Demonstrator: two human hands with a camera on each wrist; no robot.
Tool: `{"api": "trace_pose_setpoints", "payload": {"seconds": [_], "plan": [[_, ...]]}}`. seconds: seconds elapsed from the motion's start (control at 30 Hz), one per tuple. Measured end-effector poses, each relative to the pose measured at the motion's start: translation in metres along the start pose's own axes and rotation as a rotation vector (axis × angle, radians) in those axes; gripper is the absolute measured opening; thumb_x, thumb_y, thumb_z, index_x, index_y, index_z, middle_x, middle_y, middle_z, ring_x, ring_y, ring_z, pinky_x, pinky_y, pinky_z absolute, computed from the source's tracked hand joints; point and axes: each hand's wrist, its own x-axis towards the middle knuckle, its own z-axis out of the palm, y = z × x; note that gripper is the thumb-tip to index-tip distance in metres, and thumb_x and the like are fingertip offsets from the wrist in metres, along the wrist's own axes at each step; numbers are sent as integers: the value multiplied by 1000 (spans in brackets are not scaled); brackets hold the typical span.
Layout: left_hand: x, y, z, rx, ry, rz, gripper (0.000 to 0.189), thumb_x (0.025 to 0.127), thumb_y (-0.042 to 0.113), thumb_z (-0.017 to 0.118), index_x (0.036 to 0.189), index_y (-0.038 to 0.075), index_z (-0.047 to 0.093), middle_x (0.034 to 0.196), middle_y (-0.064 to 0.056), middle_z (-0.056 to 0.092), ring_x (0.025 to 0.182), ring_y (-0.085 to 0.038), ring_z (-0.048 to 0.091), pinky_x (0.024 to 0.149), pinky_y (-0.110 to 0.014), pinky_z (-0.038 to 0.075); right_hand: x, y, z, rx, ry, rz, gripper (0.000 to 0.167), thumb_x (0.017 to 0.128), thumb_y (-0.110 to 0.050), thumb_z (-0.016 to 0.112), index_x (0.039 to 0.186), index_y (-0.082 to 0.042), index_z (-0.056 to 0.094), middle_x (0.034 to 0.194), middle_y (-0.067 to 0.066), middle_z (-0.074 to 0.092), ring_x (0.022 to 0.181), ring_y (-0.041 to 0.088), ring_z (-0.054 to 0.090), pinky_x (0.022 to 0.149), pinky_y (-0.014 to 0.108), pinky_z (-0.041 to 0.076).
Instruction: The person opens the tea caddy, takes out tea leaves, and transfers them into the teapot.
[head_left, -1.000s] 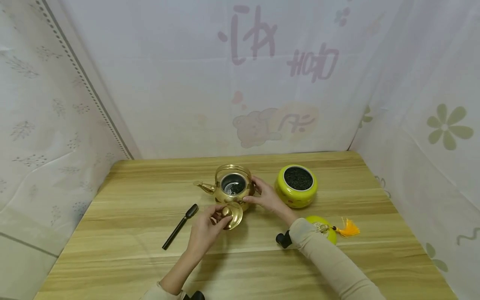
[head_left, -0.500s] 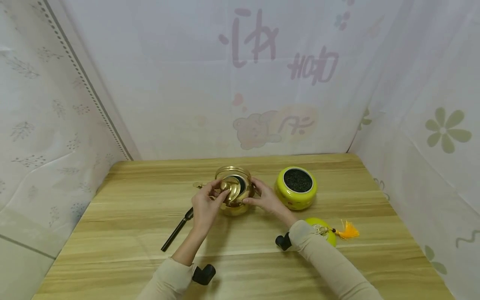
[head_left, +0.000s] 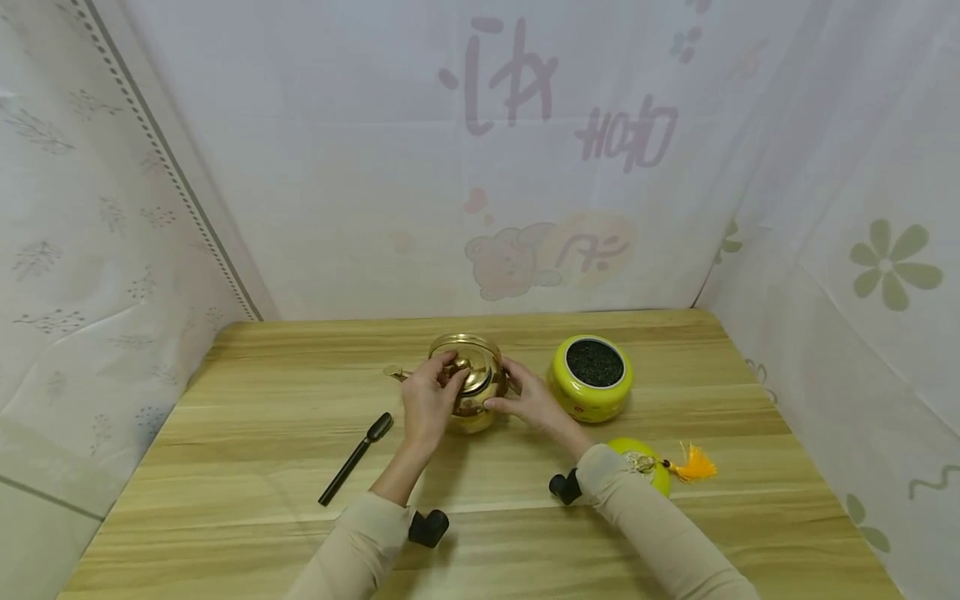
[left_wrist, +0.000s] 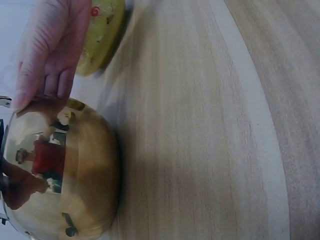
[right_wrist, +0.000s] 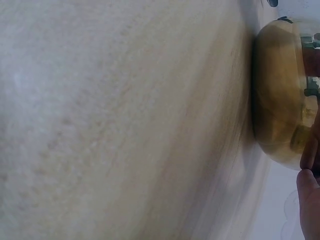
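A shiny gold teapot (head_left: 472,417) stands on the wooden table, its handle upright behind its opening and its spout to the left. My left hand (head_left: 427,410) pinches the knob of the gold teapot lid (head_left: 477,379) between thumb and fingers. That lid lies over the opening, with a thin dark gap along its right front edge. On the pot's right side, my right hand (head_left: 538,406) holds the body, thumb in front and fingers behind. The left wrist view shows the teapot body (left_wrist: 92,165) with the right hand (left_wrist: 55,55) against it.
Right of the teapot is a yellow jar (head_left: 588,407) full of dark tea leaves. Nearer the front lies its yellow lid (head_left: 658,477) with an orange tassel (head_left: 695,464), partly hidden by the right sleeve. A black scoop (head_left: 356,458) lies left of the left hand.
My left hand has brought the gold lid up from in front of the teapot and over its opening, covering it. The right hand has stayed on the pot's side.
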Motion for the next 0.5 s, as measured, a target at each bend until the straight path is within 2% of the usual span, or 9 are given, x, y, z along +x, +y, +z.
{"api": "trace_pose_setpoints", "payload": {"seconds": [0.23, 0.5], "plan": [[0, -4, 4, 31, -12, 7, 27, 77, 7, 76, 102, -2, 70, 78, -11, 69, 55, -15, 60, 44, -19, 44, -1, -2, -1, -2, -18, 13, 75, 82, -9, 72, 145, -4, 32, 150, 16, 32, 138, 29, 31, 114, 40, 27], [0, -5, 5, 64, -55, 35, 27, 77, 6, 76, 102, -2, 70, 89, -13, 71, 60, -16, 62, 49, -23, 51, -9, -33, -4, -17, -52, 18, 74, 84, -7, 70, 144, 4, 29, 149, 22, 29, 138, 33, 29, 113, 43, 27]]}}
